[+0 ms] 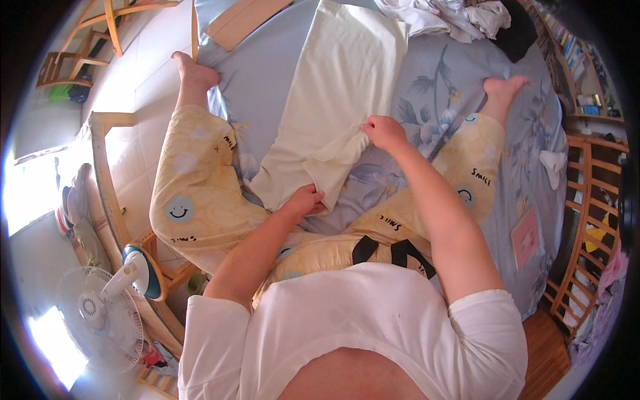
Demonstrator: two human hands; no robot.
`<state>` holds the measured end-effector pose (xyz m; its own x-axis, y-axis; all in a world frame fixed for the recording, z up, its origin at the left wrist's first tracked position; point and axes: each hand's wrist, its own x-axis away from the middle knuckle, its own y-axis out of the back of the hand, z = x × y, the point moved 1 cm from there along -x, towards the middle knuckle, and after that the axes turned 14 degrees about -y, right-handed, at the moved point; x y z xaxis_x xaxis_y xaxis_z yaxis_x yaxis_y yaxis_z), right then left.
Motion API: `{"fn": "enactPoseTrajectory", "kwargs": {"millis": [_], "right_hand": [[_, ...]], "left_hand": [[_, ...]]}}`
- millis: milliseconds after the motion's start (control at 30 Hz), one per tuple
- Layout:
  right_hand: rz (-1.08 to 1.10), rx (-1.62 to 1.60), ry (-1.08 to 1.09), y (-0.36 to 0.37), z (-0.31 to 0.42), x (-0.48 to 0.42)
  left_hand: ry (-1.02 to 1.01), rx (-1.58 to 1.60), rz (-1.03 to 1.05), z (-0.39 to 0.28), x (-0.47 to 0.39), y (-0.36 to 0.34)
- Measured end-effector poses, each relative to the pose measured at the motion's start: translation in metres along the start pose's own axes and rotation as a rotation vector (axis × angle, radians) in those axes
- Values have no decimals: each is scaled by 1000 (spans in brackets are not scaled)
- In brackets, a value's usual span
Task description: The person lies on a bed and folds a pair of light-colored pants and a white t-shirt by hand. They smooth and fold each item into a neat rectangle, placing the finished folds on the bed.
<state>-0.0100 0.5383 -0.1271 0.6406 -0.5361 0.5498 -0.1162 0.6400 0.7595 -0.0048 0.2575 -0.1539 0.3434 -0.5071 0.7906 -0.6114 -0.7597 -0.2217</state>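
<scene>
Between my outstretched legs a cream-coloured garment [345,75] lies lengthwise on the bed, its far end flat and its near end bunched. What kind of garment it is I cannot tell for sure. My left hand [304,201] grips the near edge, fingers curled into the fabric. Farther out and to the right, my right hand [385,132] pinches a folded side edge between thumb and fingers. A flap of the cloth is turned over between the two hands.
Beneath me is a blue floral bedsheet [425,100]. White clothes [450,20] and a black cloth [517,35] are heaped at the far right, a brown cardboard piece [245,22] at the far left. A pink booklet-like item [525,237] lies right; a white fan [95,310] stands left.
</scene>
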Motion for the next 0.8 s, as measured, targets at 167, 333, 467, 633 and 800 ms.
{"fn": "enactPoseTrajectory", "kwargs": {"millis": [167,333,467,633,800], "right_hand": [[-53,-109,30,-19,-13,-9],[-231,-284,293,-4,-20,11],[-110,-130,408,-3,-9,20],[-194,55,424,-15,3,20],[-229,77,353,-24,0,9]], "left_hand": [[-108,-747,59,-1,-15,14],[-751,-962,-357,-65,22,-4],[-885,-985,-306,-76,6,-5],[-768,-1052,-303,-69,-15,5],[-675,-1050,-272,-69,-14,15]]}}
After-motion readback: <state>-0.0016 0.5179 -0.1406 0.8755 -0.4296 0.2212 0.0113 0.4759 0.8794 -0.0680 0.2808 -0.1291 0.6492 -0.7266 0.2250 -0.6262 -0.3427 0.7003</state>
